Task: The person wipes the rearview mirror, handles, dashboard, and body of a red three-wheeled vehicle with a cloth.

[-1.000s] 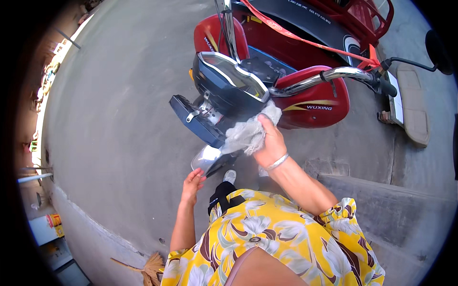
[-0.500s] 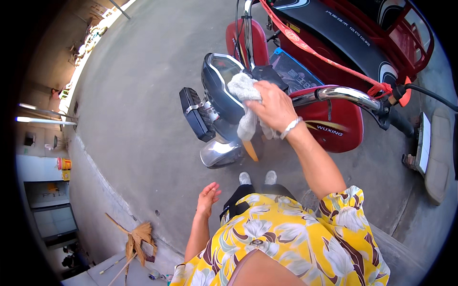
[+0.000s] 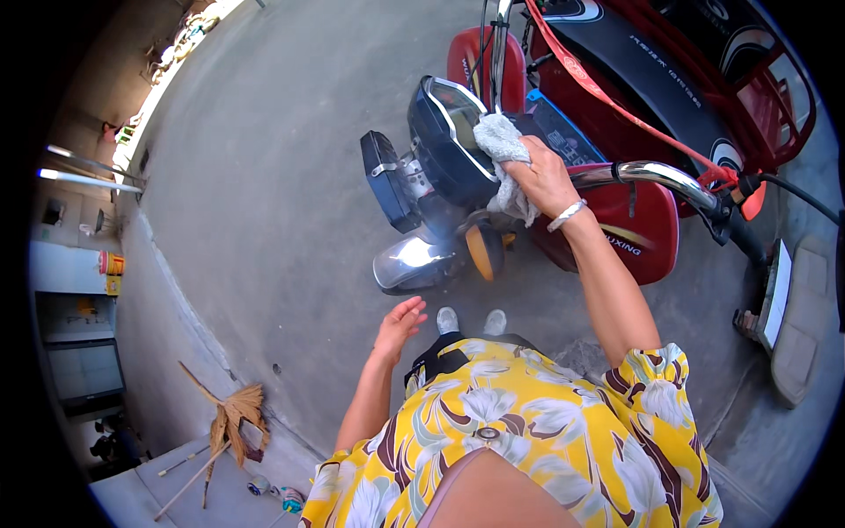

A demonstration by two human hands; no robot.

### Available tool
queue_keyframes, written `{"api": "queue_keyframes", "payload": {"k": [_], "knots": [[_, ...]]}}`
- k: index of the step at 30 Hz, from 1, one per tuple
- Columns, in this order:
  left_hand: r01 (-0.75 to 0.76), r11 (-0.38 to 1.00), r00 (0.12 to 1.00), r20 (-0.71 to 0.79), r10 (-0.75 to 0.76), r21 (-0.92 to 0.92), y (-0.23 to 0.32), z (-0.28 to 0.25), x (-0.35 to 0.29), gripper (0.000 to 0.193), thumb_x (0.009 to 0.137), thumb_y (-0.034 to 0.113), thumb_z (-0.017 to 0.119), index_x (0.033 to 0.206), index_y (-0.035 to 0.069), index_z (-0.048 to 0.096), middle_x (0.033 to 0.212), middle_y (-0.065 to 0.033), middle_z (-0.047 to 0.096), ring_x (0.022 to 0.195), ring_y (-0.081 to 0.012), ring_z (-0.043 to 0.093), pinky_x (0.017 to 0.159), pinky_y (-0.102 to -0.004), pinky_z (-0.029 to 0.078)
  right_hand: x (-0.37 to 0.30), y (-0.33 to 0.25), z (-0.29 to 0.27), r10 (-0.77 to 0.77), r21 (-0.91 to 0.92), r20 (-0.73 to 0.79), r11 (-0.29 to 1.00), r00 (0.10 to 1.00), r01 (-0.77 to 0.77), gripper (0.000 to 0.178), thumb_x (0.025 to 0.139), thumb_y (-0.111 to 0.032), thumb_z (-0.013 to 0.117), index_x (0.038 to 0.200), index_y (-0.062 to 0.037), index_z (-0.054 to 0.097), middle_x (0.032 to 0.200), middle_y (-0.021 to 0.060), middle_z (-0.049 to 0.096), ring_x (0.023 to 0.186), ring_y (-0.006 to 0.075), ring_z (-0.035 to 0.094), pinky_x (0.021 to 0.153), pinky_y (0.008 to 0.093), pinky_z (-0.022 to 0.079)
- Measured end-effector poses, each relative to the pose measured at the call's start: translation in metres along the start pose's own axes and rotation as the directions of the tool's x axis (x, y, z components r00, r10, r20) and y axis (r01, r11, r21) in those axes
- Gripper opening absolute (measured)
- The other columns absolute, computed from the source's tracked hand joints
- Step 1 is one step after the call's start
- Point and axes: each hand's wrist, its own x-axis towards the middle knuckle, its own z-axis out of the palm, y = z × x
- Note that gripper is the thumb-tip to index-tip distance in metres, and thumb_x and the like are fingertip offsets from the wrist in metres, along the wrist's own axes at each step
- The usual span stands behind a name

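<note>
In my right hand (image 3: 544, 179) is a light grey cloth (image 3: 503, 150), bunched under the fingers with its loose end hanging down. It presses against the near right edge of the black instrument housing (image 3: 440, 141) on a red cargo tricycle (image 3: 651, 97). My left hand (image 3: 398, 329) hangs in the air nearer to me, holding nothing, fingers stretched out. Just beyond it are the chrome front fender (image 3: 414, 262) and an orange turn signal (image 3: 481, 250). A black headlight box (image 3: 387, 180) juts out left of the housing.
A chrome handlebar (image 3: 656, 174) with a red strap (image 3: 607, 97) runs over the red leg shield (image 3: 629, 233). At far right stands a long grey cushion (image 3: 799, 321). Dried palm-leaf fans or brooms (image 3: 236, 418) lie at lower left, by a low concrete curb (image 3: 189, 312).
The view has shifted, so the tricycle sits further right. My right hand stays at the housing's edge with the cloth. The orange turn signal shows more fully. My left hand has risen slightly toward the fender.
</note>
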Motion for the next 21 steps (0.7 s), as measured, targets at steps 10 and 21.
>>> {"api": "queue_keyframes", "payload": {"k": [10,21], "knots": [[-0.279,0.716,0.958,0.239,0.159,0.641,0.054,-0.019,0.003,0.033,0.085,0.012,0.051,0.115,0.000,0.049,0.101,-0.0072,0.059,0.090,-0.0144,0.053,0.079,-0.0261,0.042,-0.056,-0.068,0.065,-0.124,0.226,-0.061,0.965,0.990,0.135,0.036,0.066,-0.010,0.061,0.099,0.0007,0.055,0.102,0.0187,0.052,0.093,0.0336,0.052,0.080,0.0334,0.043],[-0.260,0.917,0.960,0.180,0.213,0.304,0.023,-0.072,0.026,0.037,0.085,0.008,0.049,0.120,-0.002,0.043,0.115,-0.0106,0.052,0.098,-0.0156,0.052,0.087,-0.0266,0.039,-0.059,-0.074,-0.028,-0.186,-0.286,-0.243,0.952,0.952,0.113,0.040,0.051,0.000,0.068,0.090,-0.0028,0.061,0.093,0.0120,0.058,0.085,0.0284,0.056,0.076,0.0352,0.046]]}}
